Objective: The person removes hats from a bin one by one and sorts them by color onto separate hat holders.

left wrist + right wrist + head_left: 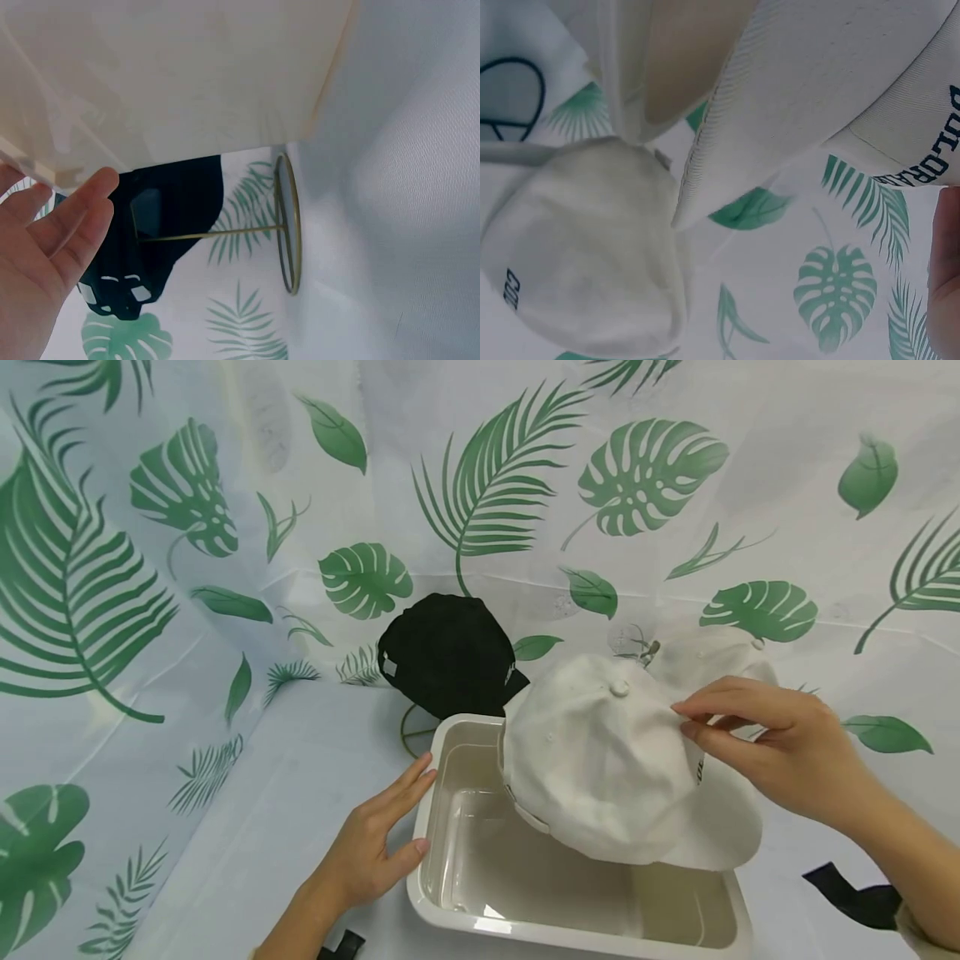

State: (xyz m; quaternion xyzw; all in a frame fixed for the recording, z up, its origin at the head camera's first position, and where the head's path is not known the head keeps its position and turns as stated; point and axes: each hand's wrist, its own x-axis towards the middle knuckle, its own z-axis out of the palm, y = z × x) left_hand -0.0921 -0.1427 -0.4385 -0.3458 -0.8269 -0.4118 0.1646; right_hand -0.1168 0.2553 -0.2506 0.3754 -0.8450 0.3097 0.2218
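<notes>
A white baseball cap [600,760] with dark lettering is up over the beige plastic basin [427,885], its brim toward the lower right. My right hand [787,739] pinches the cloth of its crown between thumb and fingers. In the right wrist view the brim [780,97] of this cap fills the upper part, and only a sliver of the hand [949,270] shows. My left hand [367,843] rests with extended fingers against the basin's left rim. From the left wrist view, those fingers touch the basin wall [187,75].
Behind the basin a black cap [450,652] sits on a brass wire stand [289,225]. A second white cap [592,262] stands at the back right, partly hidden in the head view. Black straps [855,893] are by the right wrist. Leaf-printed sheeting covers the walls.
</notes>
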